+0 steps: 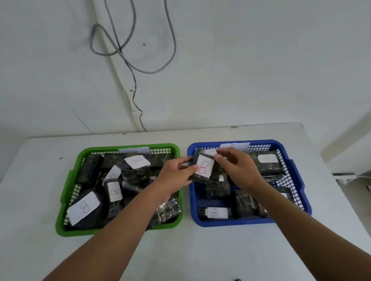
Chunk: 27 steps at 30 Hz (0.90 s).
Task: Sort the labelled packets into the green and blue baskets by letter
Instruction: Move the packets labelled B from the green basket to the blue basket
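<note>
Green basket (pixel 70 174) at nine o'clock, blue basket (pixel 298 183) at three; dark mottled packets (pixel 217 188), white labels (pixel 203 167) lettered red.

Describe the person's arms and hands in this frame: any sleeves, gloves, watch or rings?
Both forearms are bare up to the frame edge, with no sleeves in view. The left hand and right hand wear no gloves. No watch, bracelet or ring shows on either wrist or on the fingers that can be seen.
</note>
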### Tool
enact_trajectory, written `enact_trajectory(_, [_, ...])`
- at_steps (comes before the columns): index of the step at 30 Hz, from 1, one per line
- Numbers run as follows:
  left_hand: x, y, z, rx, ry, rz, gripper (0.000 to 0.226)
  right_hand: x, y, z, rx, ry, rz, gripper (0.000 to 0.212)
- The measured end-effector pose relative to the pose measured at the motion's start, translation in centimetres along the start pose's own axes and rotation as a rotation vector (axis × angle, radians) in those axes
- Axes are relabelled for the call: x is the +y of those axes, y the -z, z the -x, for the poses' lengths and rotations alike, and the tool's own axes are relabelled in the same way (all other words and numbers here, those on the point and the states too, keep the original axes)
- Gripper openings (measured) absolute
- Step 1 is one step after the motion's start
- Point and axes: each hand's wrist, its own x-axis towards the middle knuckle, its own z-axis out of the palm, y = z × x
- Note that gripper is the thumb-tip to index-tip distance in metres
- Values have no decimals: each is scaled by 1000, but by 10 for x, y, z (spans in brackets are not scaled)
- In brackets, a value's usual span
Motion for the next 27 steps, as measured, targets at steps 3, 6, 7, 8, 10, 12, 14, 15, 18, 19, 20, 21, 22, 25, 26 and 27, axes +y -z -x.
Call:
enact_trajectory(3, [-9,-24,-17,138,32,-49,27,30,31,-7,80,107,486,39])
enact_trajectory(6, [-15,-44,-32,222,34,-89,26,46,57,-22,71,158,770,41])
enact_trajectory(7, [-17,-50,-38,243,40,-92,24,49,62,-29,63,170,831,42])
enact_trajectory(8, [-17,-56,-42,265,36,-83,17,51,65,-37,45,169,872,43])
enact_trajectory(10, [-16,-72,-61,321,40,-67,6,58,73,-62,-5,164,913,48])
enact_trajectory(12, [-16,-73,-67,377,23,-82,3,58,68,-79,-49,167,941,52])
enact_trajectory(14, [-18,-72,-74,422,9,-111,10,62,62,-95,-100,159,966,54])
enact_trajectory(15, [-19,-74,-80,442,9,-125,12,67,61,-104,-129,143,972,54])
enact_trajectory(18, [-17,-78,-86,504,-29,-236,14,82,55,-116,-195,80,984,55])
enact_trajectory(19, [-16,-81,-85,524,-45,-287,18,87,55,-117,-187,83,985,54])
enact_trajectory(20, [-15,-84,-84,545,-57,-334,19,91,53,-116,-171,97,985,53])
enact_trajectory(21, [-14,-87,-82,562,-65,-374,18,95,52,-116,-149,115,985,52])
enact_trajectory(22, [-13,-90,-82,573,-72,-406,19,98,51,-115,-134,129,981,51])
enact_trajectory(25, [-11,-95,-81,564,-81,-498,28,105,48,-116,-104,153,959,48])
enact_trajectory(26, [-11,-96,-82,547,-83,-528,28,106,48,-116,-96,157,957,47])
enact_trajectory(27, [-11,-95,-83,533,-85,-551,26,108,48,-117,-93,160,957,46])
